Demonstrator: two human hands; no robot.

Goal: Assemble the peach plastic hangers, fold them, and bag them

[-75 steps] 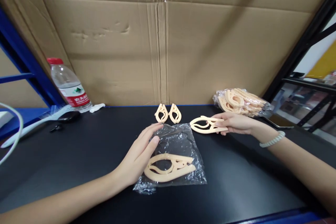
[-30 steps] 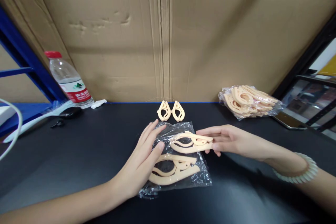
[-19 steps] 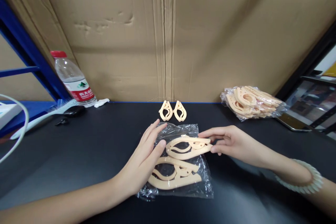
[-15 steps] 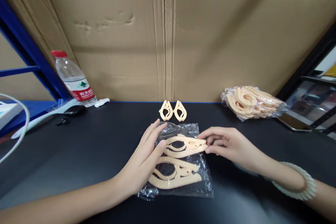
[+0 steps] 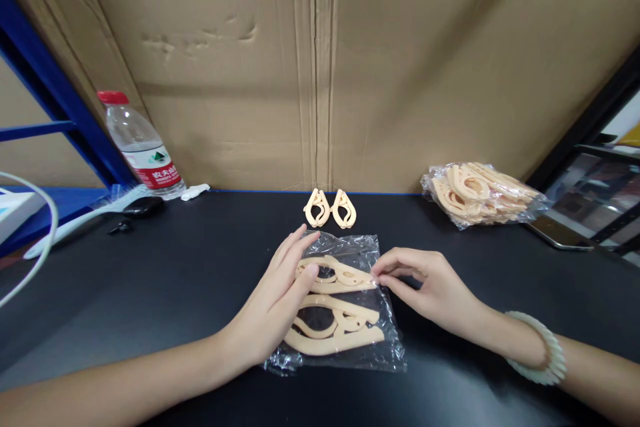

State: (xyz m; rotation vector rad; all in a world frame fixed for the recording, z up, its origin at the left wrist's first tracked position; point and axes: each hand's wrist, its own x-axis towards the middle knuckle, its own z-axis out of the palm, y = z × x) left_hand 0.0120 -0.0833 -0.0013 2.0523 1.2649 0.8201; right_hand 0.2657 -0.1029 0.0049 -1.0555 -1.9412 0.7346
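Note:
A transparent plastic bag (image 5: 350, 360) lies flat on the black table. Two beige folding hangers are at the bag, one above the other: the upper hanger (image 5: 345, 287) and the lower hanger (image 5: 330, 345). Whether each lies inside the bag or on top of it, I cannot tell. My left hand (image 5: 275, 300) rests flat over the bag's left side, fingers stretched out, covering the left ends of both hangers. With thumb and fingertips pinched together, my right hand (image 5: 425, 280) grips the right tip of the upper hanger.
Two small beige folded pieces (image 5: 317, 208) stand behind the bag. A wrapped stack of beige hangers (image 5: 480, 193) sits at the back right beside a phone (image 5: 560, 235). On the left are a water bottle (image 5: 145, 153), a brush (image 5: 95, 213) and a white cable (image 5: 47, 240). Cardboard (image 5: 225, 80) walls the back.
My right hand has moved left, and the upper hanger has slid left with it, further toward my left hand. My left hand and the lower hanger stay nearly still.

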